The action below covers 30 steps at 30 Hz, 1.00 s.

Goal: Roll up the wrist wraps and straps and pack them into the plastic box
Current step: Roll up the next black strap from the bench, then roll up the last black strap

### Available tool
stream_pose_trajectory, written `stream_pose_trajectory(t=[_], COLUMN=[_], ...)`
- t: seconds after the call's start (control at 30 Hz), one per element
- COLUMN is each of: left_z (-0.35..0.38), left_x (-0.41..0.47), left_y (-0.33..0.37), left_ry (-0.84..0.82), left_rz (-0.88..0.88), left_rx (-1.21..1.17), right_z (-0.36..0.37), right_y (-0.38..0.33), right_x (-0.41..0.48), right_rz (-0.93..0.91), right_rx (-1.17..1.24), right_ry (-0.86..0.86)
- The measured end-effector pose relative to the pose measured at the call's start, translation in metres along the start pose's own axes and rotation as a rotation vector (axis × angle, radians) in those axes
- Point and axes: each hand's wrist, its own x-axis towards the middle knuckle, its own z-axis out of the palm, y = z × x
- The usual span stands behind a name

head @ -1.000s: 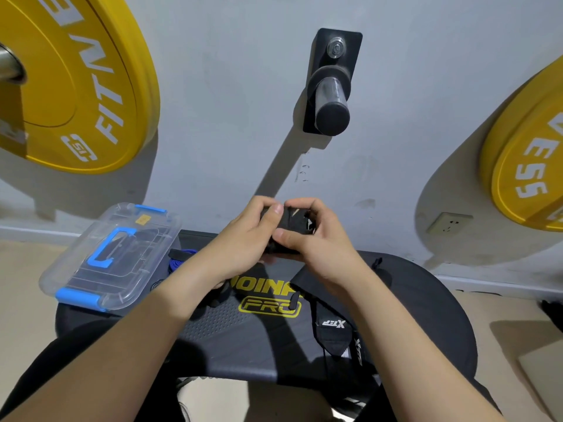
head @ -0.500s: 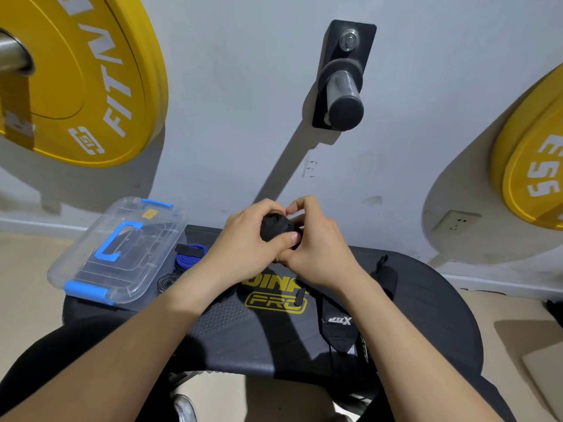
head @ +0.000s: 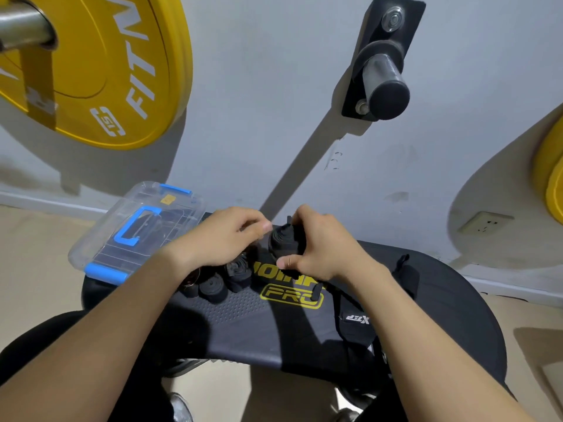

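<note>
The right hand point(head: 316, 248) grips a rolled-up wrap point(head: 285, 243) over the bench point(head: 457, 315). The left hand point(head: 225, 239) is bent just beside it — I cannot tell its hold. Small rolls point(head: 213, 287) lie done, one strap point(head: 356, 324) lies flat, and the plastic box point(head: 137, 226) has its lid on — packing is left.

The plastic box point(head: 103, 251) is clear, glossy plastic. The worktop point(head: 243, 324) is matt black padding, dimpled in part. The rolled wrist wrap point(head: 285, 240) is black woven cloth. The weight plate point(head: 122, 71) looks like smooth yellow rubber.

Far-left yellow plate point(head: 91, 71): white "FIT N…", rest cut off. Bench pad point(head: 274, 324), centre: yellow "PRO", word above partly hidden. Near-right strap point(head: 356, 321): white logo, upside down, unclear.
</note>
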Motion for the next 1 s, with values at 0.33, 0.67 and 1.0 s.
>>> stream_pose_trajectory(t=[0.33, 0.67, 1.0], left_z=[0.009, 0.015, 0.02], left_x=[-0.011, -0.012, -0.015], left_y=[-0.041, -0.043, -0.042], left_ry=[-0.395, -0.536, -0.522], left_rz=[-0.144, -0.231, -0.225], left_rx=[0.477, 0.523, 0.551], right_z=[0.06, 0.094, 0.102], right_y=[-0.013, -0.006, 0.003], right_x=[0.046, 0.073, 0.067], right_rz=[0.138, 0.225, 0.305], right_rx=[-0.25, -0.085, 0.014], right_ry=[-0.135, -0.311, -0.35])
